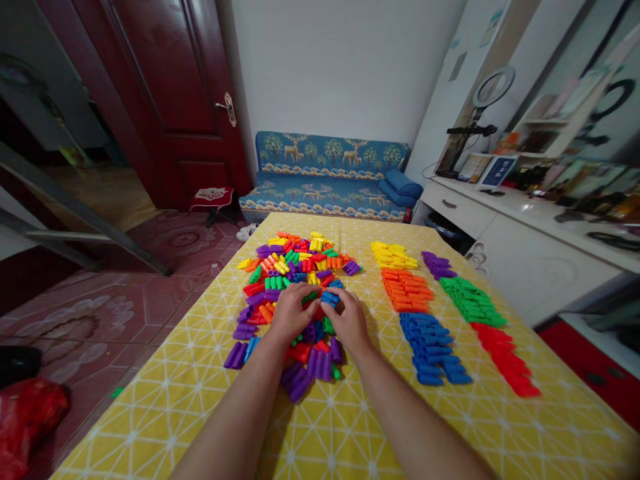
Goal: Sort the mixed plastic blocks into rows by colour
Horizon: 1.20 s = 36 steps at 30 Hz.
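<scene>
My left hand [294,311] and my right hand [351,321] meet over a mixed pile of plastic tube pieces [290,263]. Between them is a blue tube piece [330,298], made of short tubes joined side by side. My right thumb and fingers pinch it, while the left thumb and fingertips close at its left end. Beneath the hands lie pieces in several colours, partly hidden by the fingers. Closer to me are purple tube pieces [320,365], and a green bit [327,325] shows beside my right hand.
Sorted groups lie on the right of the yellow patterned table [330,433]: yellow [393,255], orange [407,290], blue [431,347], purple [438,265], green [473,301] and red [506,359]. Behind stands a blue sofa [315,190]; a white dresser [530,247] is at right.
</scene>
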### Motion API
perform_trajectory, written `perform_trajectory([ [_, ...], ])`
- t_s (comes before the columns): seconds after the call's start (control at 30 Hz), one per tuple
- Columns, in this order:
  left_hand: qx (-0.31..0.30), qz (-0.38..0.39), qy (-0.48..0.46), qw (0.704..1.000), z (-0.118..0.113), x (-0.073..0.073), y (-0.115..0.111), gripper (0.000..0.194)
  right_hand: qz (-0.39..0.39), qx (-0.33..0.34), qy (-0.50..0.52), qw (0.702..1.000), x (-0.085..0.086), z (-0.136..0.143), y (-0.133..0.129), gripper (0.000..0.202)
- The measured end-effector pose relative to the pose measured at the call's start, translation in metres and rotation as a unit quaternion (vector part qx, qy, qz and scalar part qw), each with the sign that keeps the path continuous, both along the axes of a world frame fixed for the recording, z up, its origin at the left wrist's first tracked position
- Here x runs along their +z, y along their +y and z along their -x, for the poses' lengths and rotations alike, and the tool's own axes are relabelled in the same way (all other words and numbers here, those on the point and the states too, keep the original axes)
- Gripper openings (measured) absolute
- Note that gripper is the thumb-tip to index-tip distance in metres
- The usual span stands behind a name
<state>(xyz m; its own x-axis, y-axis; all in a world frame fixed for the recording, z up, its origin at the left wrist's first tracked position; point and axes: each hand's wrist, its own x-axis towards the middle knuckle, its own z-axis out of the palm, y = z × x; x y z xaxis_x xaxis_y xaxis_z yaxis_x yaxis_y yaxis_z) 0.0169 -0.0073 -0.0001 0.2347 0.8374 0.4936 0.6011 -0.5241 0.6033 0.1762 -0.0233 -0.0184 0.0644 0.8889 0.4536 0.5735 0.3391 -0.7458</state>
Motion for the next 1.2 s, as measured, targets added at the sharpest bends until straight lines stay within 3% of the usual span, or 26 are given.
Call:
perform_trajectory([
  [0.3,-0.021,-0.012,-0.014,1.0,0.001,-0.008,0.006,0.018,-0.018,-0.01,-0.097,0.995,0.004,0.004,-0.006,0.02],
  [0.47,0.01,0.005,-0.042,0.999,0.003,-0.009,0.006,0.02,-0.036,-0.008,-0.041,0.998,0.021,-0.005,-0.018,0.021],
  [0.57,0.016,0.015,-0.039,0.999,0.004,-0.01,0.006,0.022,-0.042,0.011,0.0,0.999,0.041,-0.036,-0.042,0.025],
  [0.67,0.018,0.021,-0.048,0.998,0.003,-0.01,0.004,0.023,-0.066,0.012,-0.026,0.997,0.054,-0.092,-0.076,0.026],
  [0.8,0.021,0.025,-0.057,0.998,0.001,-0.011,0.004,0.024,-0.076,-0.055,-0.116,0.989,0.048,-0.185,-0.115,0.024],
  [0.9,0.023,0.025,-0.054,0.998,0.001,-0.011,0.006,0.025,-0.037,-0.089,-0.155,0.983,0.036,-0.235,-0.13,0.029],
  [1.0,0.024,0.027,-0.049,0.998,0.001,-0.011,0.007,0.026,-0.004,-0.077,-0.152,0.985,0.025,-0.254,-0.134,0.03],
  [1.2,0.03,0.034,-0.045,0.998,0.002,-0.011,0.006,0.028,0.058,-0.013,-0.123,0.991,0.011,-0.247,-0.125,0.028],
])
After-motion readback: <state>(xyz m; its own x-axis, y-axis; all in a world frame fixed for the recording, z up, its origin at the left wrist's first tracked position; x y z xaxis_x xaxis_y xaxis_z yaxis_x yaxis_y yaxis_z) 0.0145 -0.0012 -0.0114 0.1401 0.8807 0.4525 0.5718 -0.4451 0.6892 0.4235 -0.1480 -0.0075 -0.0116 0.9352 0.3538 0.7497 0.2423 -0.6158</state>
